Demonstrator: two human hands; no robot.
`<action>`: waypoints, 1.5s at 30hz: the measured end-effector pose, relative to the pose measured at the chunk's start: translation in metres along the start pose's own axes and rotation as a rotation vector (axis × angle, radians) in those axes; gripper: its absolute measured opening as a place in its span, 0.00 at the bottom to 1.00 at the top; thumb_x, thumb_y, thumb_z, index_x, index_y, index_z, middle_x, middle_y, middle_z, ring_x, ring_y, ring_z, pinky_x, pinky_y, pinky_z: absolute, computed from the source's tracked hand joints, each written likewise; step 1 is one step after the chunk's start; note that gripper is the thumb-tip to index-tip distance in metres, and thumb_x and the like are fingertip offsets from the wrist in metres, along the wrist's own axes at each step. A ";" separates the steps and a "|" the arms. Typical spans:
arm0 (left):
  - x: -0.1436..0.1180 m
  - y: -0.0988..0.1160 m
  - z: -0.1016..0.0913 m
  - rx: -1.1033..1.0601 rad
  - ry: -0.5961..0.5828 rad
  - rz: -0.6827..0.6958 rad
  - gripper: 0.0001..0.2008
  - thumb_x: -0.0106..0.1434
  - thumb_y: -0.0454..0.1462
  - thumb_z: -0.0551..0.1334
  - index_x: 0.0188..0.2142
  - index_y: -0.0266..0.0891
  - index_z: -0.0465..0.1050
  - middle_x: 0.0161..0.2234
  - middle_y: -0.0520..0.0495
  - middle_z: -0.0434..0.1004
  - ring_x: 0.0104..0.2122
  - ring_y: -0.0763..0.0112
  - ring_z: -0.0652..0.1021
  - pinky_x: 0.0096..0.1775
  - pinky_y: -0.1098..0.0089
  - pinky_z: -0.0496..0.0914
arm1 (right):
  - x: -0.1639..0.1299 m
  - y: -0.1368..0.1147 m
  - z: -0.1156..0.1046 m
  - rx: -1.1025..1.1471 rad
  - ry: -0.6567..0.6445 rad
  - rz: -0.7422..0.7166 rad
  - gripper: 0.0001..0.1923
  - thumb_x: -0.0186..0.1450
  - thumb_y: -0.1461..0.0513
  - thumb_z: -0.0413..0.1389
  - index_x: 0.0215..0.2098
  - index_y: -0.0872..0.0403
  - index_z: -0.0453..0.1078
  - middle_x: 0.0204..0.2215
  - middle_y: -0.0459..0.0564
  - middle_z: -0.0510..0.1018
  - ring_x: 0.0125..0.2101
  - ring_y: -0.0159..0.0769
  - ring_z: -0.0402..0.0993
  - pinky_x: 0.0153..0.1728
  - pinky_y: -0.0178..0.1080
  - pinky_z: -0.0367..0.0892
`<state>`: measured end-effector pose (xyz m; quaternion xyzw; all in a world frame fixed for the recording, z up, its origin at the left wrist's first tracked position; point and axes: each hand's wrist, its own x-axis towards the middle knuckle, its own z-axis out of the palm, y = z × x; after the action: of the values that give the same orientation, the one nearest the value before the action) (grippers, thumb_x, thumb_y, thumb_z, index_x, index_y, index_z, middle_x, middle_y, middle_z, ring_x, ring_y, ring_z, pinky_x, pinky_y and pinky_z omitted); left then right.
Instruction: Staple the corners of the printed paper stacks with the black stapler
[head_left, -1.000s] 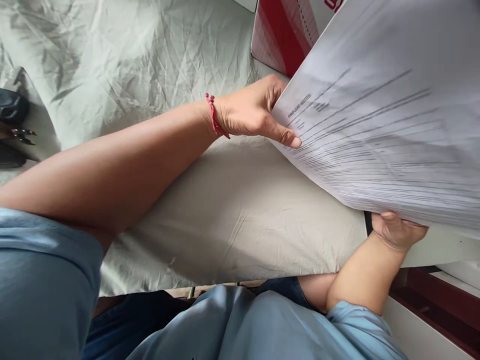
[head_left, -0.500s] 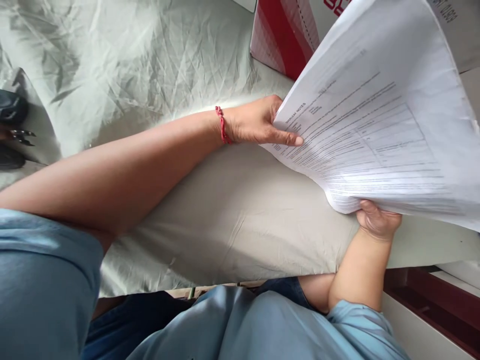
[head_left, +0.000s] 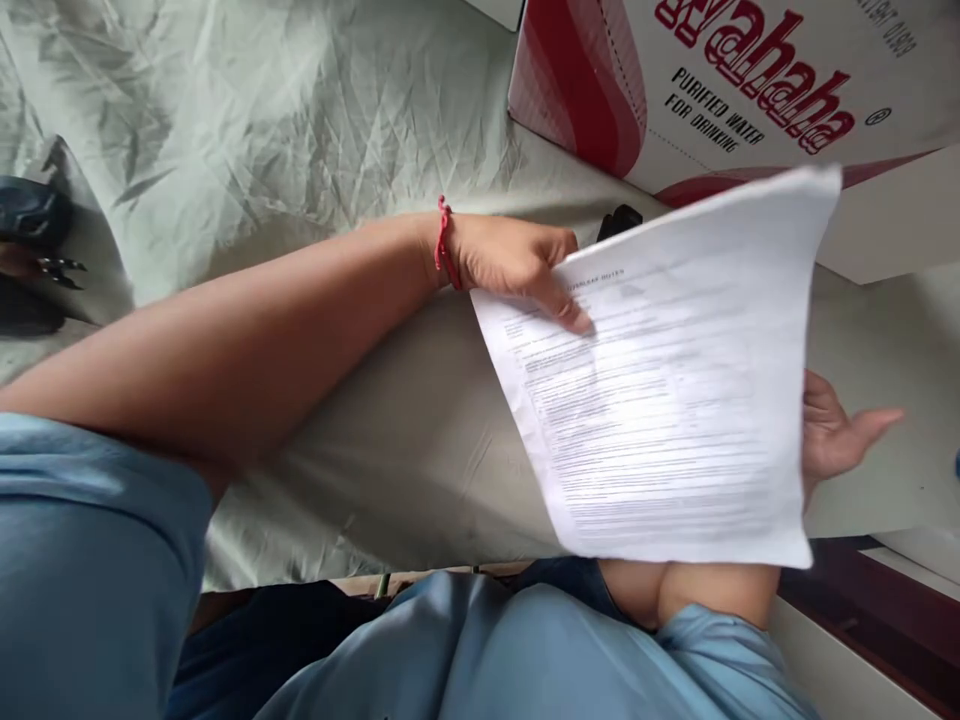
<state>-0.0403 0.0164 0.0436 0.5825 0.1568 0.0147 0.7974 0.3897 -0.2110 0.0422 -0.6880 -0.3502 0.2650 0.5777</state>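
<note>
My left hand (head_left: 525, 265), with a red cord bracelet (head_left: 444, 245) at its wrist, grips the upper left edge of a stack of printed papers (head_left: 675, 400). Its thumb lies across the printed face, and the other fingers are hidden under the sheets. The stack is tilted and hangs over the cloth-covered surface, its lower edge near my lap. My right hand (head_left: 836, 430) is at the stack's right edge, partly hidden behind it. Its thumb sticks out to the right, away from the paper, and the hand looks open. I cannot tell whether it touches the back of the sheets.
A red and white water carton (head_left: 720, 100) stands at the back right. A small black object (head_left: 619, 222) peeks out behind the papers. Dark items (head_left: 34, 215) lie at the far left. The surface has a wrinkled pale green cloth (head_left: 300, 110). A dark red piece (head_left: 877, 600) is at lower right.
The papers have swung down and flattened, uncovering the carton's front. My right hand has let go of the lower edge and moved up and right; my left hand keeps its grip.
</note>
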 end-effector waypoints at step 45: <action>0.025 0.010 0.011 0.499 0.372 -0.331 0.30 0.65 0.42 0.76 0.66 0.38 0.89 0.38 0.42 0.90 0.38 0.52 0.85 0.46 0.59 0.78 | -0.016 -0.006 0.055 -0.172 -0.321 0.431 0.26 0.53 0.42 0.93 0.32 0.46 0.89 0.28 0.45 0.89 0.26 0.38 0.79 0.31 0.43 0.79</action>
<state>-0.0124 0.0143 0.0502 0.7137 0.3904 -0.0476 0.5797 0.3369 -0.1897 0.0372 -0.7423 -0.3042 0.4567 0.3847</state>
